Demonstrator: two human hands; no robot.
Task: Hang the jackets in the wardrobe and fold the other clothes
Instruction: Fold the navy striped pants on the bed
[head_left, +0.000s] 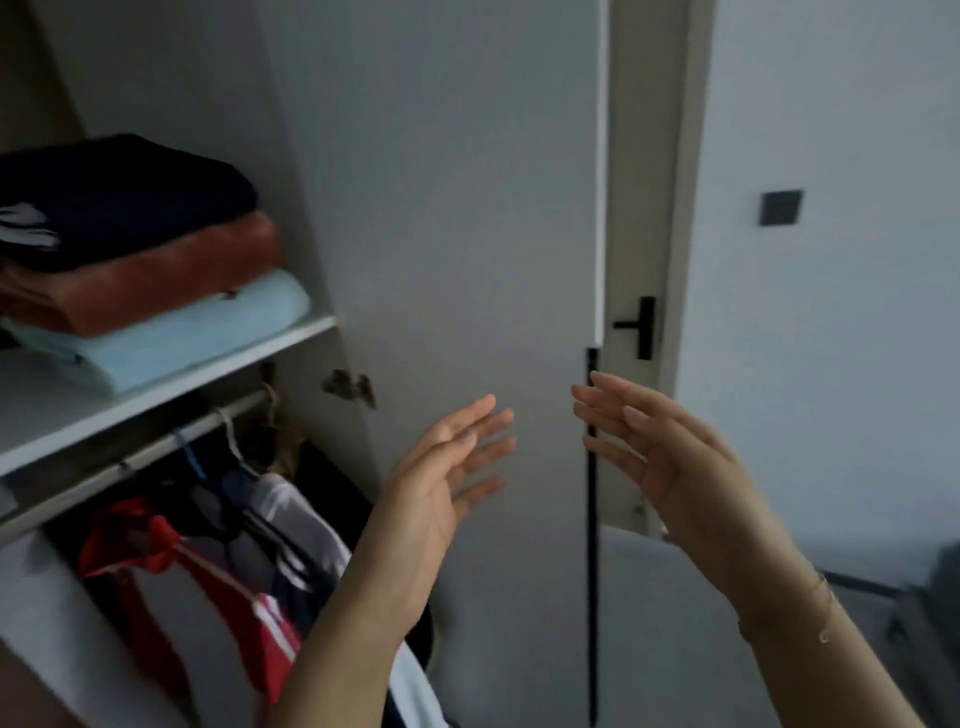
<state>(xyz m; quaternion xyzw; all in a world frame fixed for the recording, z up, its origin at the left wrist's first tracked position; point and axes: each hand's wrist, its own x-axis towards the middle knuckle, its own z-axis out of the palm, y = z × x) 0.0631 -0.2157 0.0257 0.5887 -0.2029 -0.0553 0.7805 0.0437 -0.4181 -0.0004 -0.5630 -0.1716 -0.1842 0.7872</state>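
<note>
The open wardrobe fills the left side. Several jackets (249, 540), red, white and dark, hang from the rail (135, 462) under a white shelf (171, 384). On the shelf lies a stack of folded clothes (156, 270): dark navy on top, rust brown in the middle, light blue below. My left hand (441, 478) is raised in front of the white wardrobe door (457, 208), fingers straight, holding nothing. My right hand (654, 441) is raised beside the door's right edge with its long black handle (592, 519), fingers straight and empty.
Behind the wardrobe door stands a cream room door (644, 156) with a black lever handle (641, 325). A dark wall switch (781, 208) sits on the white wall at right. Grey furniture (924, 613) shows at the lower right. A metal hinge (350, 387) is on the wardrobe door.
</note>
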